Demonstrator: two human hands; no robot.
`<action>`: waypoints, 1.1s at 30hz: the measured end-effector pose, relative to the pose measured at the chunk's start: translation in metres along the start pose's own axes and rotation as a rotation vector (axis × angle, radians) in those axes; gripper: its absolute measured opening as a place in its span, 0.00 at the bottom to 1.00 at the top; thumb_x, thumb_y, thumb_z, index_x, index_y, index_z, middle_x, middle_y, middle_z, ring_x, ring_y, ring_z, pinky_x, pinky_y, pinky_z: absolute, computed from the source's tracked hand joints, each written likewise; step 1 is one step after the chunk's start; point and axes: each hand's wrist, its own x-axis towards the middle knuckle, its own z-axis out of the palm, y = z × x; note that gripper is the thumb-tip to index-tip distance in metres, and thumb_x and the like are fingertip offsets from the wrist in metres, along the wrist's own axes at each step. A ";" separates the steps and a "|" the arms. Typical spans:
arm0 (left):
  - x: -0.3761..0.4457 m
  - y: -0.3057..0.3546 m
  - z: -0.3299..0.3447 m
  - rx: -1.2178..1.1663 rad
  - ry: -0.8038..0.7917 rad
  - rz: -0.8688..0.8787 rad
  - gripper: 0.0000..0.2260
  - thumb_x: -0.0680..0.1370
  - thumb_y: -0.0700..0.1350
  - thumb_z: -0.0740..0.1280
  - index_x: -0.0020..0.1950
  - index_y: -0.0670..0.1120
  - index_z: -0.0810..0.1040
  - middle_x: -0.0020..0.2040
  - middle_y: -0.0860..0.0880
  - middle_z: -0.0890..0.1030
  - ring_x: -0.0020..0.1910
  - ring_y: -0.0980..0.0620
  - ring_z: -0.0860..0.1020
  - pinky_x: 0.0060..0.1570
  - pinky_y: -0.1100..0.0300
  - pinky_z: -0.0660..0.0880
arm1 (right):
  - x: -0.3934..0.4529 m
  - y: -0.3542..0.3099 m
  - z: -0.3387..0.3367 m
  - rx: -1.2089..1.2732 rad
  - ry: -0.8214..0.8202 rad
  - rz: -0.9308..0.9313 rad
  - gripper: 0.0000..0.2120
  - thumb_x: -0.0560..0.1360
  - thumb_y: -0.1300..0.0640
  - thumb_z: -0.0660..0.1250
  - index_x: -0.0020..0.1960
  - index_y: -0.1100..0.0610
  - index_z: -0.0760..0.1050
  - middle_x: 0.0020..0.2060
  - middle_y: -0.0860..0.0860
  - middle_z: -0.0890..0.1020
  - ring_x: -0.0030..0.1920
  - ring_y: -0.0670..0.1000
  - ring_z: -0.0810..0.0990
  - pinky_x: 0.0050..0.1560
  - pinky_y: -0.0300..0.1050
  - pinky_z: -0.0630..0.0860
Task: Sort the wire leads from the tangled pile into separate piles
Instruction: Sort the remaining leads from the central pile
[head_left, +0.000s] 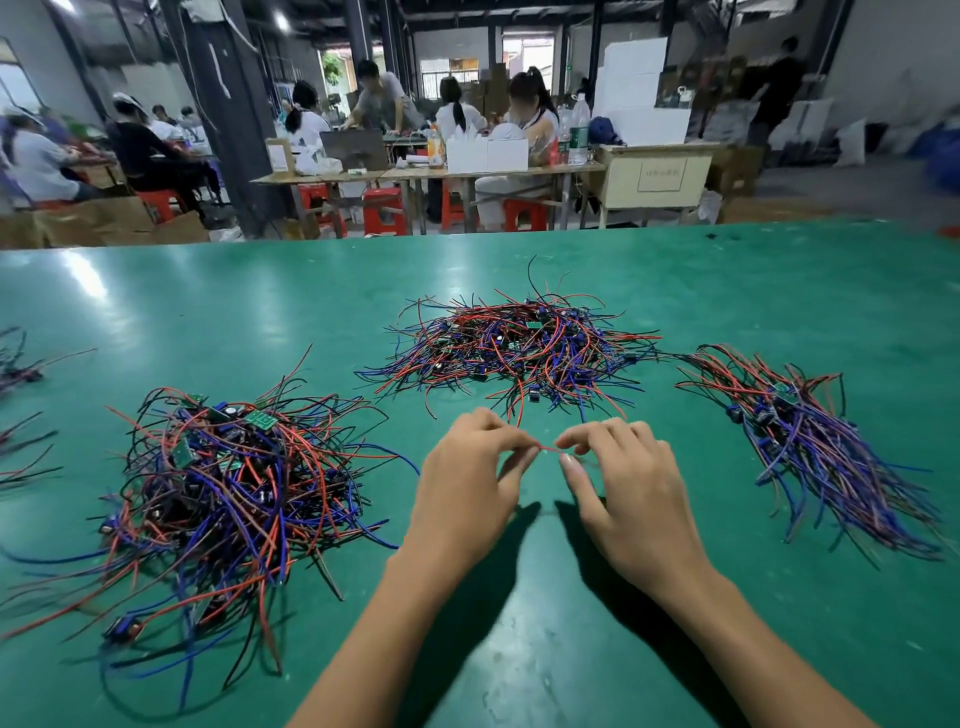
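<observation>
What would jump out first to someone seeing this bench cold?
Three heaps of red, blue and black wire leads on the green table: a tangled pile at centre back, a bulkier pile on the left, a combed-out pile on the right. In front, left hand and right hand pinch a red lead between them.

Bright overhead lamps (281, 21) light the hall and glare in pale patches on the green table (93, 280) — dark shadows fall beneath both forearms. Wide-angle bending curves the table edge; the background and far-right wires (852, 467) are blurred.
</observation>
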 end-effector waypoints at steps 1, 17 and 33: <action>0.002 -0.001 -0.001 -0.034 0.049 -0.025 0.05 0.78 0.49 0.72 0.51 0.52 0.87 0.45 0.53 0.77 0.43 0.56 0.74 0.46 0.57 0.73 | 0.001 0.001 0.000 0.037 0.015 0.020 0.04 0.78 0.55 0.71 0.52 0.49 0.79 0.46 0.43 0.80 0.49 0.51 0.76 0.49 0.48 0.68; 0.021 -0.021 -0.067 -1.226 0.433 -0.680 0.08 0.78 0.55 0.67 0.51 0.55 0.84 0.34 0.59 0.79 0.29 0.61 0.72 0.33 0.69 0.73 | 0.001 0.016 0.007 0.321 0.006 0.323 0.06 0.82 0.49 0.62 0.54 0.45 0.78 0.40 0.43 0.80 0.45 0.45 0.78 0.50 0.48 0.74; 0.010 -0.046 -0.099 -2.708 0.558 -0.222 0.32 0.71 0.22 0.55 0.69 0.43 0.77 0.52 0.35 0.83 0.50 0.51 0.82 0.43 0.52 0.83 | 0.049 0.011 0.040 0.023 -0.390 0.514 0.13 0.77 0.40 0.63 0.57 0.45 0.76 0.48 0.50 0.84 0.54 0.56 0.80 0.48 0.46 0.69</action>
